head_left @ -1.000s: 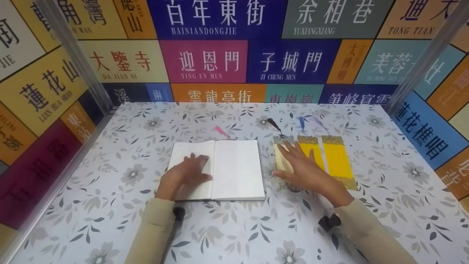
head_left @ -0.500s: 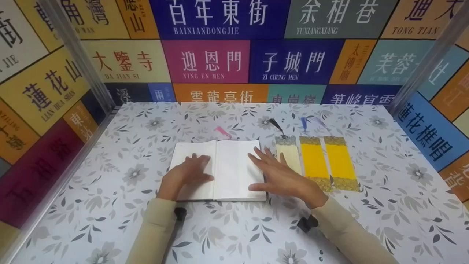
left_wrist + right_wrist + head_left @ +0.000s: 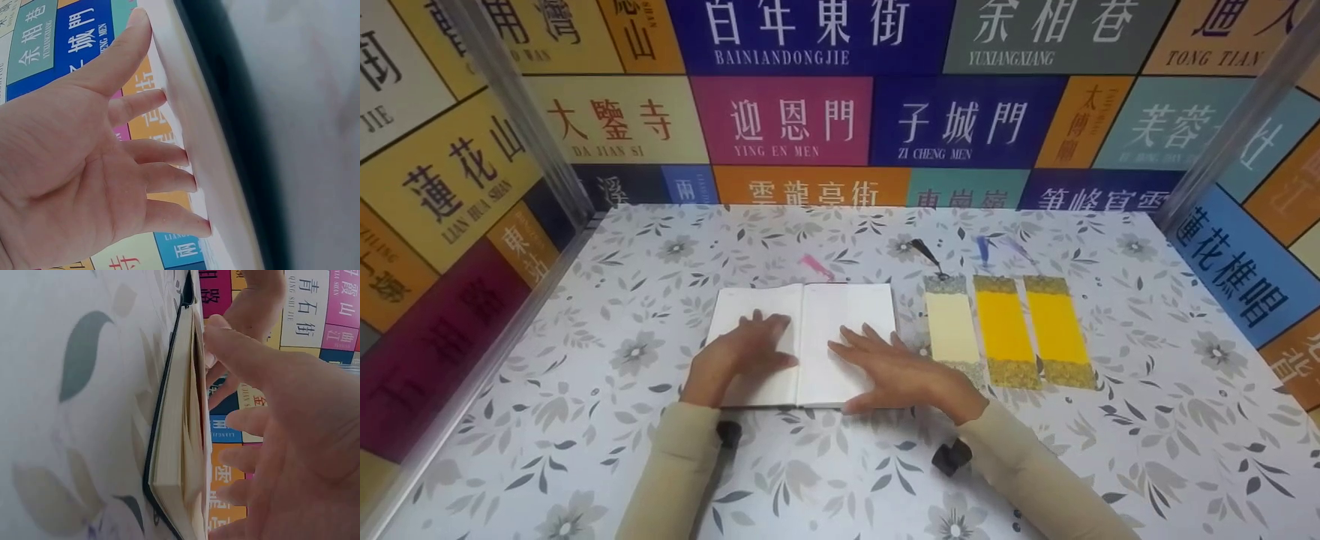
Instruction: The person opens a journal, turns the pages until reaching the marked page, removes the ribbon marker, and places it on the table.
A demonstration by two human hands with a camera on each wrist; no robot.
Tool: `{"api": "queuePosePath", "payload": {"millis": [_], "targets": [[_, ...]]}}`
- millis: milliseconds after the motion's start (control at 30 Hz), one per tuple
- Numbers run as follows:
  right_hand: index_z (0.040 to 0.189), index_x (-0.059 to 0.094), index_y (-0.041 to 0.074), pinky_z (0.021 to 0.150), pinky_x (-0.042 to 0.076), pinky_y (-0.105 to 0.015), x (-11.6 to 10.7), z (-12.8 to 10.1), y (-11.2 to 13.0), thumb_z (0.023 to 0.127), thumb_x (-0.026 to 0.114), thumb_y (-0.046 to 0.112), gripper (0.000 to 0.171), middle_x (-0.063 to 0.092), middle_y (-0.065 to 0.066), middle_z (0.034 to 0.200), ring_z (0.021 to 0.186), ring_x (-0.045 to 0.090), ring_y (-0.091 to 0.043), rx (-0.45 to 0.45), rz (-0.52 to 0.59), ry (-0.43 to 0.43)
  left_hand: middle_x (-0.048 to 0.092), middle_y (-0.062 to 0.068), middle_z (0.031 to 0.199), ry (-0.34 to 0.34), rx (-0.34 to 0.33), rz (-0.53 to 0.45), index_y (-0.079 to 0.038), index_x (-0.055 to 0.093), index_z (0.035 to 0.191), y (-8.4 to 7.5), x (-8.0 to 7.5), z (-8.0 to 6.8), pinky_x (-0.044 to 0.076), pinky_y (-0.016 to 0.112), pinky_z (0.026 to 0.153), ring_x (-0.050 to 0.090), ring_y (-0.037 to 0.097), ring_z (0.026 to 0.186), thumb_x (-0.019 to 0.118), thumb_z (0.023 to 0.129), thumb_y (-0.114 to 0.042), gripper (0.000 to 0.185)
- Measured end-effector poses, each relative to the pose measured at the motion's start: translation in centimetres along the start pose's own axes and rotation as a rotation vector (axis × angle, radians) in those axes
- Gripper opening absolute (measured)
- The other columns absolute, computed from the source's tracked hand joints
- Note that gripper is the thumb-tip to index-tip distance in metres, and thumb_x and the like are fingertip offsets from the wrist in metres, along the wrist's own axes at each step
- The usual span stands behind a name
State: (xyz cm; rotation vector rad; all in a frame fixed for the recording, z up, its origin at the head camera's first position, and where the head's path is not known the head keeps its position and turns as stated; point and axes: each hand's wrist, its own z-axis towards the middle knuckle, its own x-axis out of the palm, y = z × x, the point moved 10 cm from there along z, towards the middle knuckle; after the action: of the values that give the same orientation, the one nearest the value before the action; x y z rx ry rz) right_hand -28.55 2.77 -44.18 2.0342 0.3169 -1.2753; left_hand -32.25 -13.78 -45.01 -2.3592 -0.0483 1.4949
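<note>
White pages of the open book [image 3: 804, 345] lie mid-desk, held flat. Left hand [image 3: 739, 361] presses the left page, fingers straight and spread. Right hand [image 3: 901, 373] rests on the right page, fingers apart. Step judged: holding the book open; next, lifting a bookmark [image 3: 952, 328] needs a fine pinch.

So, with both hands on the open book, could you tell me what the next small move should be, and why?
Probably lift a page edge with the right hand: its fingers lie flat on the open white book's right page, while the left hand pins the left page.
</note>
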Motion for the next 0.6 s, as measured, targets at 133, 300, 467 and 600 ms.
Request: {"api": "queuePosePath", "payload": {"millis": [133, 300, 467, 600], "targets": [[0.161, 0.017, 0.028, 0.127, -0.002, -0.056, 0.72, 0.27, 0.09, 0.086, 0.071, 0.055, 0.096, -0.001, -0.001, 0.170, 0.158, -0.004, -0.029, 0.009, -0.026, 0.050, 0.016, 0.031, 0.163, 0.003, 0.007, 0.004, -0.006, 0.021, 0.159, -0.04, 0.00, 0.03, 0.016, 0.066, 0.123, 0.017, 0.054, 0.150, 0.055, 0.100, -0.041, 0.077], [0.161, 0.019, 0.029, 0.128, -0.002, -0.055, 0.79, 0.25, -0.04, 0.086, 0.070, 0.055, 0.094, 0.001, 0.000, 0.170, 0.158, -0.003, -0.028, 0.006, -0.058, 0.065, 0.014, 0.031, 0.164, -0.010, -0.021, -0.013, -0.010, 0.021, 0.160, 0.26, -0.04, 0.02, 0.017, 0.068, 0.121, 0.015, 0.054, 0.150, 0.056, 0.099, -0.042, 0.077], [0.159, 0.023, 0.031, 0.128, -0.001, -0.053, 0.77, 0.07, -0.27, 0.087, 0.072, 0.051, 0.090, 0.002, 0.002, 0.170, 0.158, -0.003, -0.026, 0.011, -0.031, 0.094, 0.014, 0.031, 0.164, -0.010, -0.034, -0.015, -0.011, 0.022, 0.160, 0.40, 0.07, -0.06, 0.018, 0.067, 0.121, 0.016, 0.053, 0.150, 0.057, 0.099, -0.043, 0.078], [0.158, 0.029, 0.031, 0.129, 0.003, -0.054, 0.56, 0.03, -0.43, 0.090, 0.071, 0.047, 0.082, 0.006, 0.001, 0.170, 0.158, 0.000, -0.027, 0.008, -0.005, 0.112, 0.014, 0.030, 0.164, -0.009, -0.030, -0.019, -0.011, 0.022, 0.160, 0.38, 0.07, -0.08, 0.017, 0.067, 0.122, 0.015, 0.053, 0.151, 0.057, 0.099, -0.043, 0.078]]}}
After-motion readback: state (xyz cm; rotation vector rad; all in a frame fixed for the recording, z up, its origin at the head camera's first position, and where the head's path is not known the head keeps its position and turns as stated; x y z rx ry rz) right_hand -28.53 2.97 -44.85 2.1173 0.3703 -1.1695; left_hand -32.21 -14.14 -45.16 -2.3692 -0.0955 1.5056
